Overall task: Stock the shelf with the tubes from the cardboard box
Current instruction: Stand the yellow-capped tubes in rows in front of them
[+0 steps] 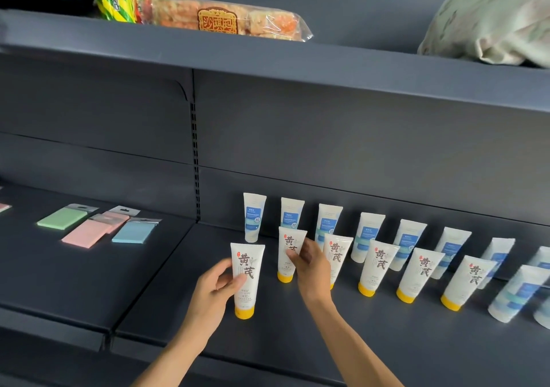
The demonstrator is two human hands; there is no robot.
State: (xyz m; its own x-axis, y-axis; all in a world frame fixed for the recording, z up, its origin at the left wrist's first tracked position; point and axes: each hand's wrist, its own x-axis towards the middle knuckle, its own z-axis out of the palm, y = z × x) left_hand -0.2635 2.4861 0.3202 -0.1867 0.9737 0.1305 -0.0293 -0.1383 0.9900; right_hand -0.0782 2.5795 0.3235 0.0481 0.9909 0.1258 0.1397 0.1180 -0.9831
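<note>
Both forearms are bare to the frame's edge, and neither left hand nor right hand wears anything.

Bare shelf in front; tube rows block the back.

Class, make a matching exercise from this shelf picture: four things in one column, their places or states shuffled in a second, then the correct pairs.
1. left hand
2. right hand
3. green pad
4. snack bag

A. lies flat on the left shelf section
B. on the upper shelf
C. grips the leftmost yellow-capped tube
D. touches the second yellow-capped tube

Pairs: 1-C, 2-D, 3-A, 4-B
</note>
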